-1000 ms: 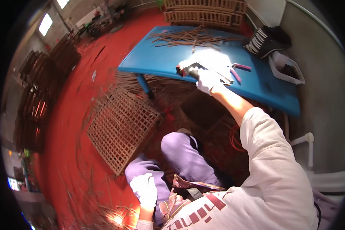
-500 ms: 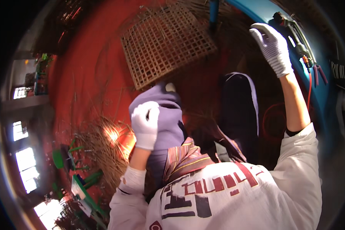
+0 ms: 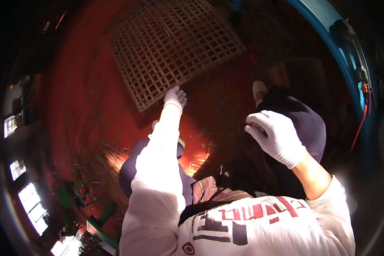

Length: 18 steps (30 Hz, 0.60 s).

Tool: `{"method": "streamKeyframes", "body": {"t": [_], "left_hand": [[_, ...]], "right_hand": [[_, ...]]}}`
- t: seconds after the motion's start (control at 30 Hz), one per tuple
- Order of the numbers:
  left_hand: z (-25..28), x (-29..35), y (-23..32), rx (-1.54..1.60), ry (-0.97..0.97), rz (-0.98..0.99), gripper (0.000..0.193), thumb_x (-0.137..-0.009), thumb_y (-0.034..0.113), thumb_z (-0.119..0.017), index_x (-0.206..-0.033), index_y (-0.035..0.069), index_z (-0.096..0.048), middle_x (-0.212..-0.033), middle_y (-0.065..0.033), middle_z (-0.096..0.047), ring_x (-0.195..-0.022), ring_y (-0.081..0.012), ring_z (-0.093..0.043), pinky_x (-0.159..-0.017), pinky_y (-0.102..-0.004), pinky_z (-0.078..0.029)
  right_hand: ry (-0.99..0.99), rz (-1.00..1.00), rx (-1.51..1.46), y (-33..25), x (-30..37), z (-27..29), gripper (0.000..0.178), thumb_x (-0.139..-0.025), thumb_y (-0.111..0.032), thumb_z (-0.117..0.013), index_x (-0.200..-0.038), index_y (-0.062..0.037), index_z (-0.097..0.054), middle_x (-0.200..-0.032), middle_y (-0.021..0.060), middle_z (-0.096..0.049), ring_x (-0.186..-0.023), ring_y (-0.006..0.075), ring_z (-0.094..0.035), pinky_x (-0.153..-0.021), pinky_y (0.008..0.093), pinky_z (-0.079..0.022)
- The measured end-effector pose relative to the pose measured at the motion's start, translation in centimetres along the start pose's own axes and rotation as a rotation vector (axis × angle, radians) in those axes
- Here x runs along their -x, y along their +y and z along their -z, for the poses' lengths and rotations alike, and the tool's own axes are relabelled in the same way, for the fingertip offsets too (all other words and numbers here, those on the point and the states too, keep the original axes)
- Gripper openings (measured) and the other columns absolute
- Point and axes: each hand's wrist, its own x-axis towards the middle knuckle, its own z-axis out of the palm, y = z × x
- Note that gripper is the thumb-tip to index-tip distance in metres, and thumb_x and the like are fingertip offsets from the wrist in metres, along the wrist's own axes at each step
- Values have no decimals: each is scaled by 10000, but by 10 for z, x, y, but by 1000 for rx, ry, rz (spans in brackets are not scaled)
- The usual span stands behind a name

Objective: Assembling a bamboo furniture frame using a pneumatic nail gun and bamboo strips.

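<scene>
My left hand (image 3: 175,98), in a white knit glove, reaches forward with its fingers closed on the near edge of a woven bamboo lattice panel (image 3: 179,42). The panel lies at a slant above the red floor. Nearer to me on the right, over my dark trouser leg, hovers my right hand (image 3: 276,135), gloved alike. Its fingers are loosely curved, with a gap between thumb and forefinger, and nothing shows between them.
A heap of thin split strips (image 3: 100,164) lies on the red floor (image 3: 83,85) at my left, near green-framed items (image 3: 100,232). To my right runs a blue frame (image 3: 328,45) carrying a tool with a red hose (image 3: 359,128). Short offcuts (image 3: 196,162) lie between my feet.
My left hand has moved forward from above my leg and taken hold of the panel's edge. My right hand has come down and inward, away from the blue frame. My legs have spread apart.
</scene>
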Motion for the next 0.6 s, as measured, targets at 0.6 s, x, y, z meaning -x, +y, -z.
{"method": "streamKeyframes", "body": {"t": [0.6], "left_hand": [[-72,-108,-27,627,-56,238,359,-838,385,-656,-1099,139,-653,-1144,-87,-661,-1053,-279,-602,-864,-440,-471]], "right_hand": [[-251,-127,-108,12,-10,8,205,-848,-228,-679,-961,-58,-664,-773,90,-621,-723,274,-617,-665,367,-497]]}}
